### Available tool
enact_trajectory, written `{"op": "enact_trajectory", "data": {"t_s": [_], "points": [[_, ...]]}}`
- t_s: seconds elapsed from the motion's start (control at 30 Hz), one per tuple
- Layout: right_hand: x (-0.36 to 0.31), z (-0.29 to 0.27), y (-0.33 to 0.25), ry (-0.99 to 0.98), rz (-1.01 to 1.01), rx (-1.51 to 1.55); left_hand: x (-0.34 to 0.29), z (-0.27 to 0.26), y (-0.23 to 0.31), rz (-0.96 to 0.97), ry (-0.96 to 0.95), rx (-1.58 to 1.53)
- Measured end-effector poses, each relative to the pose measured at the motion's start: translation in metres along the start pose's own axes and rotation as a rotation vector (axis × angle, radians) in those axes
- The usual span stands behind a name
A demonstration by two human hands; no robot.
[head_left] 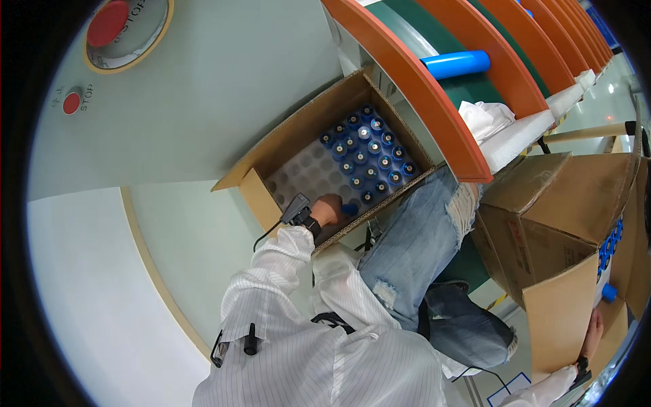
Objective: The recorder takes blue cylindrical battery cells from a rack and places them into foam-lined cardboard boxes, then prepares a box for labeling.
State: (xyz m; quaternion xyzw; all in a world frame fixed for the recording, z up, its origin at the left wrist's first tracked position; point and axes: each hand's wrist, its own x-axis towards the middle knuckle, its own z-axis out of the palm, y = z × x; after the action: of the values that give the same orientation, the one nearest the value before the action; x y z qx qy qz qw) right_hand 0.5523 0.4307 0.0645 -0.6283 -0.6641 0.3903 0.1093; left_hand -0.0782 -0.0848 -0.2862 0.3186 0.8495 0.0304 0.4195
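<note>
My left hand (328, 209) is inside an open cardboard box (273, 148), its fingers closed on a blue cylindrical battery cell (350, 209). Beside it, several blue cells (361, 157) stand upright in rows in a pale tray (298, 169) with round pockets; the pockets toward the left hold no cells. At the far right, my right hand (593, 334) reaches into a second cardboard box (563, 305) with its fingers stretched out. A loose blue cell (609, 292) lies just beyond its fingertips, near more cells (610, 244). The box flap partly hides this hand.
Orange curved dividers (407, 88) with green surfaces between them rise at the upper right. A blue cylinder (456, 64) and a white cloth (485, 121) rest there. A grey machine panel (224, 74) with red stop buttons (72, 103) stands at the left. My jeans-clad leg (420, 237) is between the boxes.
</note>
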Motion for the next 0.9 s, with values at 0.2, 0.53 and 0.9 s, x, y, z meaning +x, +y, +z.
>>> {"op": "enact_trajectory", "data": {"t_s": [0.2,0.53,0.9], "points": [[-0.003,0.000,0.000,0.049,-0.004,-0.043,-0.003,-0.004,0.001,-0.036,0.016,-0.056],[-0.004,0.005,-0.001,0.041,0.033,0.069,0.013,0.017,-0.001,0.002,0.209,-0.024],[0.021,-0.020,0.037,0.002,0.057,0.241,0.015,-0.038,0.019,0.167,-0.024,-0.148]]}}
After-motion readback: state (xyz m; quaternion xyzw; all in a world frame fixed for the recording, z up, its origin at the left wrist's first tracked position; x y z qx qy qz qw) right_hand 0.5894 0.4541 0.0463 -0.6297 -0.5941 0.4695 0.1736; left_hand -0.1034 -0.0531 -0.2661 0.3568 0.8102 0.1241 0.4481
